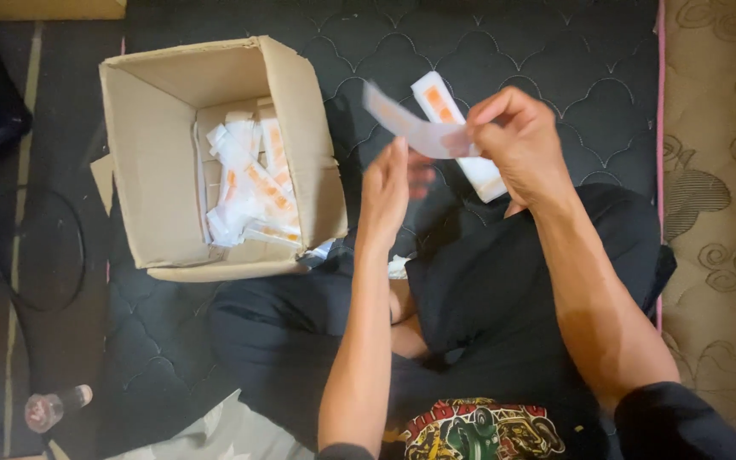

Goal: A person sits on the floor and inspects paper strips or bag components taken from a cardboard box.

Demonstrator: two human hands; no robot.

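My right hand pinches a thin white paper strip that sticks out to the left, blurred. Behind the same hand is a long white carton with orange marks; whether the hand holds it too I cannot tell. My left hand is raised edge-on just below the strip, fingers straight and together, holding nothing. An open cardboard box stands to the left on the dark quilted mat. It holds several white packets with orange marks.
I sit cross-legged in dark clothes on a black quilted mat. A beige patterned carpet runs along the right. A black cable loops at left, and a small bottle lies at the lower left.
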